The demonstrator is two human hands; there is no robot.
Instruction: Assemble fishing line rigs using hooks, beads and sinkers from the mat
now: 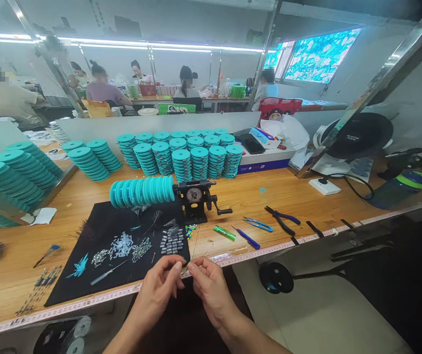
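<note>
My left hand (pixel 162 282) and my right hand (pixel 211 287) meet at the table's front edge, thumbs and forefingers pinched. From my right fingertips sticks out a thin line (pixel 202 255). Something small and dark is between my left fingertips, too small to name. Just beyond lies a black mat (pixel 85 241) with grey cylindrical sinkers (pixel 172 241), small metal parts (pixel 142 250), clear sleeves (pixel 121 245), teal tubes (pixel 80 265) and a thin needle-like tool (pixel 107 273). A black hand-crank winder (pixel 195 199) carries a row of teal foam spools (pixel 142 191) behind the mat.
Stacks of teal spools (pixel 181 162) stand at the back. Rightward lie a green tube (pixel 225 233), a blue-handled screwdriver (pixel 247 238), blue thread snips (pixel 258 224) and pliers (pixel 283 219). A tape measure (pixel 233 258) runs along the edge. Several people sit beyond the partition.
</note>
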